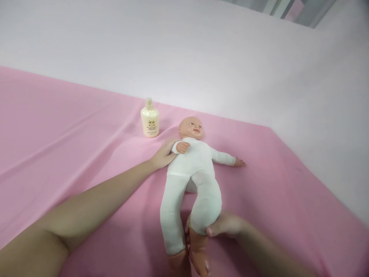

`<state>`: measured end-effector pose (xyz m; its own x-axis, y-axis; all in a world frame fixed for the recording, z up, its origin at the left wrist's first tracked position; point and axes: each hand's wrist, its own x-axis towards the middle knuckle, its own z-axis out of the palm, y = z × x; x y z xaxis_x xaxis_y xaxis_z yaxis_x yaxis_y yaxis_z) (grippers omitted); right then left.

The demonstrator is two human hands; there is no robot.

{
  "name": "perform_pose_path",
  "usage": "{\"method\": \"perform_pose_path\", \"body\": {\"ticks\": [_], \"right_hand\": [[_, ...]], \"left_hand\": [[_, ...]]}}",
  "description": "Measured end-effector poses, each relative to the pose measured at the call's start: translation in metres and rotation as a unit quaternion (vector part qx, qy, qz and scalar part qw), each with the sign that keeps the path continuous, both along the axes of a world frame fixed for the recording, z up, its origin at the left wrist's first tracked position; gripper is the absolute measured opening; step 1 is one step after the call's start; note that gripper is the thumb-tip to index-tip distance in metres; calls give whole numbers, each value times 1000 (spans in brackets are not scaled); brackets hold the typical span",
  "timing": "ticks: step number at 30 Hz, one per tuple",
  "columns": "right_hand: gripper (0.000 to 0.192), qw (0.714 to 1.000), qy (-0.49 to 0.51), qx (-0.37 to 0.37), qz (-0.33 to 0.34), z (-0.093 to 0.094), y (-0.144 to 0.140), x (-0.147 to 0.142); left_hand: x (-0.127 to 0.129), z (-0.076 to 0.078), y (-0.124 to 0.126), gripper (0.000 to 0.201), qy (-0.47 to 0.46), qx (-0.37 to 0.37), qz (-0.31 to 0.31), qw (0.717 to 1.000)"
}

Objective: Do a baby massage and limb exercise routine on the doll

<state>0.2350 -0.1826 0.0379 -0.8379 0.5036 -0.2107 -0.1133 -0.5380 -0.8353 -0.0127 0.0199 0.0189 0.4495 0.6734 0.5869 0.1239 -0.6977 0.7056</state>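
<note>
The doll (pixel 193 169) lies face up on the pink sheet (pixel 72 154). My right hand (pixel 225 225) clamps its lower leg; my left hand (pixel 164 154) rests flat against its shoulder. A lotion bottle (pixel 150 119) stands beyond its head; open sheet lies left of the doll.

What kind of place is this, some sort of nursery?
Probably a staged baby-care practice spot, not a real nursery: a baby doll lies on a pink sheet, a cream lotion bottle stands beside it, against a plain white wall.
</note>
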Motion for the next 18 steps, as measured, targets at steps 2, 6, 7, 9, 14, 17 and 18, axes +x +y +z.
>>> {"method": "perform_pose_path", "body": {"ticks": [2, 6, 7, 9, 14, 17, 18], "right_hand": [[52, 1000, 2, 1, -5, -1, 0, 0], [51, 1000, 8, 5, -7, -2, -1, -1], [51, 1000, 9, 5, -5, -2, -1, -1], [52, 1000, 7, 1, -6, -2, -1, -1], [53, 1000, -5, 4, -5, -4, -1, 1], [54, 1000, -12, 5, -8, -6, -1, 2], [55, 1000, -15, 6, -9, -7, -1, 3]], "left_hand": [[0, 1, 0, 38, 4, -1, 1, 1000], [1, 3, -1, 37, 3, -6, 3, 1000], [1, 4, -1, 36, 1, -5, 2, 1000], [1, 5, -2, 36, 0, -4, 1, 1000], [1, 4, -2, 37, 4, -8, 4, 1000], [1, 2, -1, 36, 3, -8, 5, 1000], [0, 2, -1, 36, 4, -9, 4, 1000]]}}
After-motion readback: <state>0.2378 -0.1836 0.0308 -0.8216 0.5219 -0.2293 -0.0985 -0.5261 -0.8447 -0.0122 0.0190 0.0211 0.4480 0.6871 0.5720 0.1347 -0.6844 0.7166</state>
